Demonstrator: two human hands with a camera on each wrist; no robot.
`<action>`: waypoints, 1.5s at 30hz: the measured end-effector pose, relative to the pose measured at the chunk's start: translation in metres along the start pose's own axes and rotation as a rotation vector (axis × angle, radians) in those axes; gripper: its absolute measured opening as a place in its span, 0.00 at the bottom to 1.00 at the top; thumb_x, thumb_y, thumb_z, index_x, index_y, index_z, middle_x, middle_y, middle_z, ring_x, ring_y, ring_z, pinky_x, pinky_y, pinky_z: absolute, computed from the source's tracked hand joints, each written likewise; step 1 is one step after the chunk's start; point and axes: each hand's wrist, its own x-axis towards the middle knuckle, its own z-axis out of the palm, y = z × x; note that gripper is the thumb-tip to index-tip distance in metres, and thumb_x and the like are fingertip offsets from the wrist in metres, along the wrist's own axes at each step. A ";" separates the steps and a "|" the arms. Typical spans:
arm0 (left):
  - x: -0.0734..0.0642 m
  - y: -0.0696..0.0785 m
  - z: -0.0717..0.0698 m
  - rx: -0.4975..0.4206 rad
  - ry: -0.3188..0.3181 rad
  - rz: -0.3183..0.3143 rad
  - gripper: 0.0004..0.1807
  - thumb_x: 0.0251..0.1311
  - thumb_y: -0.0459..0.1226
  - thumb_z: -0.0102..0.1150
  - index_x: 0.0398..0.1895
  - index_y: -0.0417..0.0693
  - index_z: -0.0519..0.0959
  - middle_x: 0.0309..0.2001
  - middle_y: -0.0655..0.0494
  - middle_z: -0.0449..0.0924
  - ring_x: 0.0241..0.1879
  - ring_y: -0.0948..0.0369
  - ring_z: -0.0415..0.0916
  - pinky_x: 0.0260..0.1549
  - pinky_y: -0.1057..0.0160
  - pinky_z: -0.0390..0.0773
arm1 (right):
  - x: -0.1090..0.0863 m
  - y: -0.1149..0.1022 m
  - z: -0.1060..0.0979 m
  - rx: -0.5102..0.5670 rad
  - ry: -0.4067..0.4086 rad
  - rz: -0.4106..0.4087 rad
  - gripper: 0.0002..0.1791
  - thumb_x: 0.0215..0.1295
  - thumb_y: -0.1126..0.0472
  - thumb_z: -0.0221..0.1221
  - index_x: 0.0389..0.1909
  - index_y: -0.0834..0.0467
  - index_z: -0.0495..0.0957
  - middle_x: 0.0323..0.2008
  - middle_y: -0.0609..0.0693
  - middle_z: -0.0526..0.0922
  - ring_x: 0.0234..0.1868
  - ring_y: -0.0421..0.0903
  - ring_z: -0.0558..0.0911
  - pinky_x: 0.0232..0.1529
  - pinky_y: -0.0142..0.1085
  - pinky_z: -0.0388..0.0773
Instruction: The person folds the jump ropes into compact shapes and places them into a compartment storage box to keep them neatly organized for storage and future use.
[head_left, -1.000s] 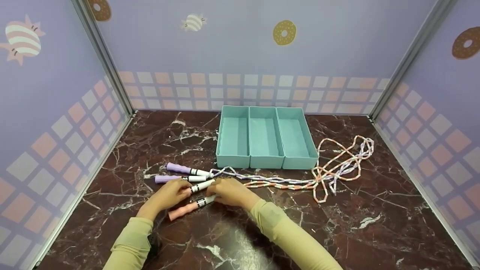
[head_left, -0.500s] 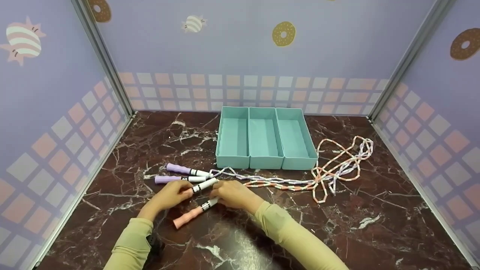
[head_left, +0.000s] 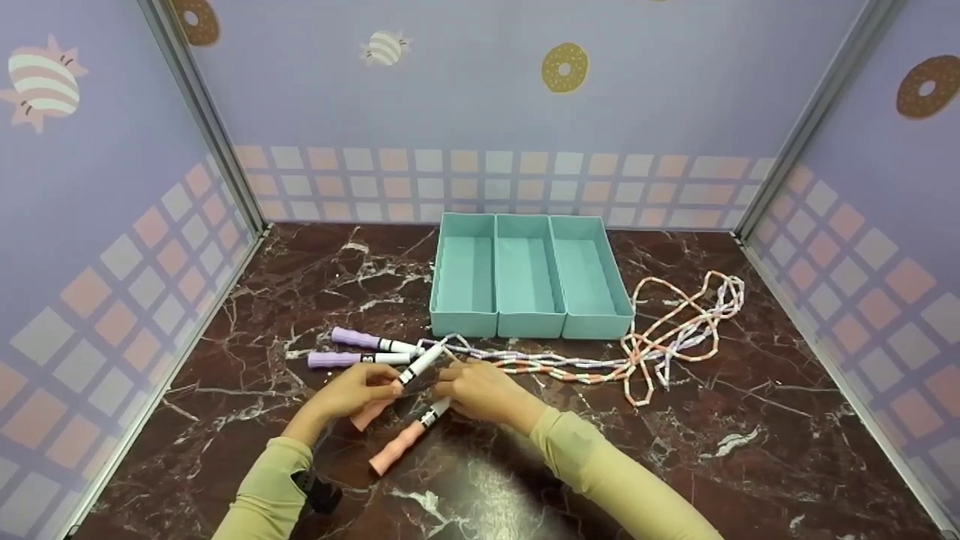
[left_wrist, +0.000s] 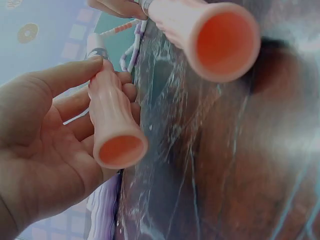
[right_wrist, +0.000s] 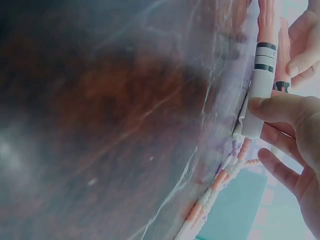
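Note:
My left hand (head_left: pixel 351 391) pinches one orange-and-white jump rope handle (left_wrist: pixel 114 107) between thumb and fingers, its hollow orange end facing the left wrist camera. With thumb and fingers, my right hand (head_left: pixel 484 391) grips the white end of a second orange jump rope handle (head_left: pixel 399 448), nearer to me. In the right wrist view, black bands ring this handle (right_wrist: pixel 265 57). Both handles slant with their white ends away from me. Orange-and-white beaded rope (head_left: pixel 559 370) runs off to the right beyond the right hand, whose fingers partly hide where it meets the handles.
Two purple-and-white jump rope handles (head_left: pixel 356 338) lie just behind the left hand. Purple and orange beaded ropes (head_left: pixel 679 341) tangle at the right. Behind the hands stands a teal three-compartment box (head_left: pixel 531 324). Patterned walls (head_left: pixel 487 97) enclose the marble-look table (head_left: pixel 675 457).
Both orange handles have swung to a steeper slant. The nearer one has shifted right and towards me with the right hand. The left hand has moved slightly right with its handle.

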 end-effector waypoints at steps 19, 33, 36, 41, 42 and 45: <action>0.006 0.009 0.024 -0.522 -0.084 -0.119 0.25 0.70 0.36 0.54 0.60 0.22 0.65 0.49 0.38 0.85 0.43 0.60 0.85 0.43 0.63 0.85 | -0.029 0.016 -0.022 -0.007 0.123 -0.001 0.12 0.59 0.58 0.66 0.44 0.42 0.84 0.42 0.38 0.86 0.45 0.38 0.82 0.46 0.34 0.76; 0.014 0.022 0.045 -0.677 -0.146 -0.149 0.17 0.67 0.35 0.55 0.53 0.36 0.67 0.49 0.42 0.86 0.46 0.56 0.85 0.52 0.52 0.83 | -0.044 0.031 -0.039 -0.030 0.285 -0.052 0.10 0.57 0.61 0.67 0.40 0.45 0.85 0.39 0.38 0.86 0.43 0.39 0.82 0.44 0.34 0.75; 0.015 0.024 0.049 -0.682 -0.152 -0.140 0.21 0.66 0.36 0.56 0.57 0.32 0.67 0.49 0.44 0.86 0.47 0.57 0.85 0.53 0.53 0.82 | -0.046 0.032 -0.042 -0.031 0.287 -0.057 0.10 0.58 0.60 0.67 0.40 0.45 0.84 0.40 0.38 0.86 0.44 0.39 0.82 0.44 0.34 0.75; 0.017 0.028 0.056 -0.728 -0.164 -0.134 0.22 0.67 0.35 0.55 0.59 0.30 0.71 0.43 0.54 0.87 0.43 0.62 0.84 0.46 0.61 0.84 | -0.047 0.036 -0.047 -0.049 0.283 -0.067 0.09 0.59 0.59 0.65 0.40 0.44 0.84 0.40 0.39 0.86 0.44 0.39 0.82 0.46 0.34 0.75; 0.017 0.030 0.058 -0.737 -0.165 -0.136 0.20 0.67 0.35 0.55 0.58 0.31 0.73 0.42 0.55 0.87 0.41 0.63 0.84 0.44 0.63 0.84 | -0.048 0.037 -0.048 -0.050 0.284 -0.067 0.09 0.59 0.60 0.65 0.40 0.44 0.84 0.40 0.39 0.86 0.44 0.40 0.82 0.46 0.34 0.75; 0.019 0.033 0.061 -0.755 -0.166 -0.143 0.15 0.66 0.35 0.57 0.52 0.37 0.78 0.39 0.58 0.87 0.36 0.65 0.84 0.40 0.65 0.84 | -0.050 0.040 -0.052 -0.046 0.292 -0.070 0.09 0.60 0.59 0.64 0.40 0.45 0.84 0.41 0.40 0.86 0.45 0.40 0.82 0.48 0.35 0.76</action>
